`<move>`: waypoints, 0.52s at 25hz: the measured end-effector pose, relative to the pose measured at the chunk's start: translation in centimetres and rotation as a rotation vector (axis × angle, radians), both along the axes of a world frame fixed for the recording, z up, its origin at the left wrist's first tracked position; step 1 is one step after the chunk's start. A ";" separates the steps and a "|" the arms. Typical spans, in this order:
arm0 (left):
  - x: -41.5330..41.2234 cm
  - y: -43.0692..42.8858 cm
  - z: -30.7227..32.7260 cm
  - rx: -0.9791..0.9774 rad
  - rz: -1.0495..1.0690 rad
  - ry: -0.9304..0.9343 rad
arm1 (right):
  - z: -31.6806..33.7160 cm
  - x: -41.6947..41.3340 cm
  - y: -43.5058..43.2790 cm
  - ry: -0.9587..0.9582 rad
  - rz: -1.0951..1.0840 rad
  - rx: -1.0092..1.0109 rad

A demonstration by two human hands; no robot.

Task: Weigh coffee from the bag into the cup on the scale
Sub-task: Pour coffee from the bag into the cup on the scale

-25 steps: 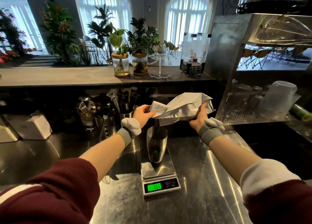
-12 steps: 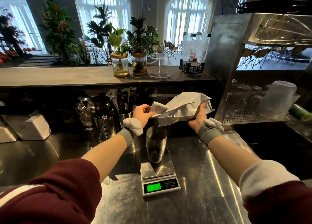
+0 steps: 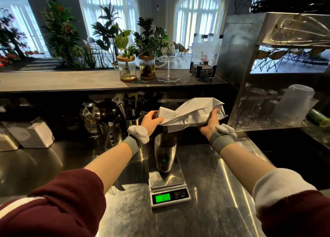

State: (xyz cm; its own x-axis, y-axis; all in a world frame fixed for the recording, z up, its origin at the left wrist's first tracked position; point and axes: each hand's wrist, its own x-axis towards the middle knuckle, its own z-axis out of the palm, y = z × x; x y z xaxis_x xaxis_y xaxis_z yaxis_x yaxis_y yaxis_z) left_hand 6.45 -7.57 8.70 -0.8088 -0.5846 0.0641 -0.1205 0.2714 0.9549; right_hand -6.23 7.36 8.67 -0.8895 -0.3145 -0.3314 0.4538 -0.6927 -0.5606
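counter (image 3: 214,210): steel, in a café bar with arched windows and plants behind.
scale (image 3: 167,181): on the counter, centre; green display reads 695.
cup (image 3: 165,154): upright on the scale's plate, dark inside.
bag (image 3: 192,113): white paper, held in the air on its side, left end just above the cup's mouth.
left hand (image 3: 151,120): pinches the bag's left end, thumb under, fingers over.
right hand (image 3: 209,124): grips the bag's right end from below, fingers curled up its side.
utensil holders (image 3: 109,135): left of the cup, at the back.
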 end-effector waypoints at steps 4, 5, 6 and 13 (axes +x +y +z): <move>0.0 0.1 -0.2 -0.035 0.044 0.031 | -0.6 -0.9 -0.2 0.008 0.007 -0.027; 0.0 0.1 -0.2 -0.061 0.059 0.042 | -0.7 -1.0 -0.2 0.006 0.008 -0.017; 0.0 0.2 -0.3 -0.084 0.076 0.050 | -0.8 -1.0 -0.2 0.002 0.014 -0.005; 0.1 0.4 -0.4 -0.197 0.114 0.089 | -0.7 -0.5 -0.1 -0.023 0.080 0.081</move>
State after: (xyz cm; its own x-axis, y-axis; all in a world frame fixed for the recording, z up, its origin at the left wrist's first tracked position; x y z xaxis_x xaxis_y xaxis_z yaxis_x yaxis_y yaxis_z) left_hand 6.55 -7.16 8.33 -0.7241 -0.6410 0.2546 -0.0784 0.4432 0.8930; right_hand -6.68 7.29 7.99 -0.8543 -0.3559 -0.3789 0.5196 -0.6066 -0.6017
